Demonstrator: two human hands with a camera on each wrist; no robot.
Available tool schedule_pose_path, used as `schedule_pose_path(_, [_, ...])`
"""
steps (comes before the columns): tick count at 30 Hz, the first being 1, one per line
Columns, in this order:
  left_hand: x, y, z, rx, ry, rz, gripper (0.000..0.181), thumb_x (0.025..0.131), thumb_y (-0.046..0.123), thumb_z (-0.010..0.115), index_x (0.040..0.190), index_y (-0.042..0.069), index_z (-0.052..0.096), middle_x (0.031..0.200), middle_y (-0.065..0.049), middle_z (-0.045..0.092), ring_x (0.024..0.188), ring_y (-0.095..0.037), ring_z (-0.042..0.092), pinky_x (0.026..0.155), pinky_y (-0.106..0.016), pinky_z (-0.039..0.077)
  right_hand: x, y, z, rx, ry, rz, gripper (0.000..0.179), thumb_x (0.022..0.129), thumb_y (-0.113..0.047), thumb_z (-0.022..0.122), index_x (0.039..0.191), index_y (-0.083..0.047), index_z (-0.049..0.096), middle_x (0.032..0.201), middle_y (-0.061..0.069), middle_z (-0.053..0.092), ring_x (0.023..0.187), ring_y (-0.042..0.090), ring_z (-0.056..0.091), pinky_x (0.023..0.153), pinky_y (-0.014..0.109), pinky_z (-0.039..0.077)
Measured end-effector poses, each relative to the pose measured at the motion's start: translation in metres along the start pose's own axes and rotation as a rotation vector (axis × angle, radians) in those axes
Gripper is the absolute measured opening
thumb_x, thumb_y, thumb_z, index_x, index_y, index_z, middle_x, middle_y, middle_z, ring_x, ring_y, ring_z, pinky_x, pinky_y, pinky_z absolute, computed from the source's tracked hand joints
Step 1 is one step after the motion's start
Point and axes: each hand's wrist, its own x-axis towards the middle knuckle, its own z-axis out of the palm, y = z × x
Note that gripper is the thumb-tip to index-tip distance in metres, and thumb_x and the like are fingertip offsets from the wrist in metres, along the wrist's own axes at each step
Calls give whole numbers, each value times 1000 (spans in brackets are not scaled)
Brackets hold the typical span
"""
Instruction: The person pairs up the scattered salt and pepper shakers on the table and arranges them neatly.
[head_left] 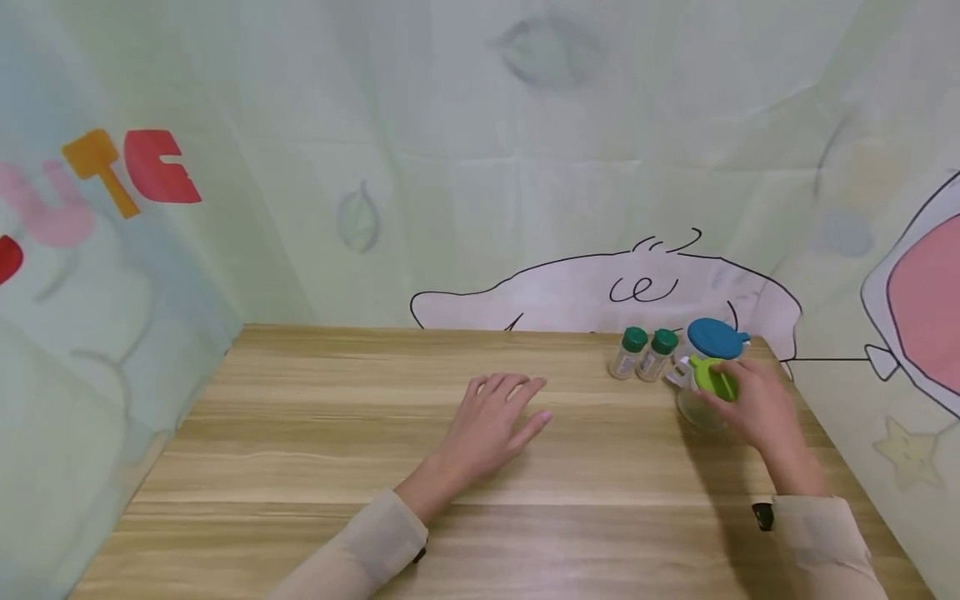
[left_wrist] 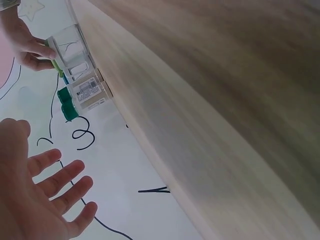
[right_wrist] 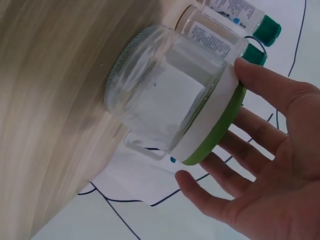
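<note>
At the table's right side, my right hand (head_left: 753,404) reaches over a clear glass jar (right_wrist: 155,92) with a white-rimmed green lid (head_left: 714,382). The thumb and fingers hold this lid at its rim, as the right wrist view shows from the side. The jar stands upright, its base down at the wood. Just left of it are two small spice shakers (head_left: 626,357) with dark green caps and printed labels. My left hand (head_left: 491,425) is over the middle of the table, fingers spread and holding nothing; its palm side shows in the left wrist view (left_wrist: 37,195).
Behind the green-lidded jar stands another container with a blue lid (head_left: 715,337), partly hidden. The wood-grain table (head_left: 337,467) ends at a printed cloth backdrop (head_left: 480,192), which also hangs along both sides.
</note>
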Motion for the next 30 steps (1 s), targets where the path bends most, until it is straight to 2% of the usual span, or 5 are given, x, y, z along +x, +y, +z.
schedule_pose_path(8, [8,6,5,-19,-2,20,52,110,50,52,152,19,57,145,-6,63,136,-29,56,115,-55,42,1,3,0,-16,-6,2,56,95,-28,80,131,11,62,137,40,54,113,54,56,84,65,49])
schedule_pose_path(15, [20,12,12,-40,-7,43,51,110,49,52,150,19,59,146,-5,63,138,-26,56,117,-54,41,4,-2,1,-86,12,-24,50,94,-29,80,124,9,67,129,35,61,99,46,59,70,52,49])
schedule_pose_path(21, [23,17,16,-71,-38,35,50,110,48,54,150,19,59,148,-5,62,140,-28,53,119,-55,39,6,-11,4,-117,-8,-19,50,94,-28,80,125,9,66,130,35,60,97,44,60,72,53,52])
schedule_pose_path(26, [29,25,20,-92,-32,82,49,109,45,56,151,19,58,149,-4,61,142,-26,52,119,-54,40,4,-6,3,-132,26,-33,49,94,-26,80,126,8,67,134,35,60,101,47,61,75,56,52])
schedule_pose_path(30, [34,29,21,-121,-55,123,49,109,43,57,153,19,56,152,-3,58,145,-25,49,120,-52,40,3,-4,2,-123,42,-38,49,93,-26,81,126,8,67,134,35,60,100,46,61,74,55,51])
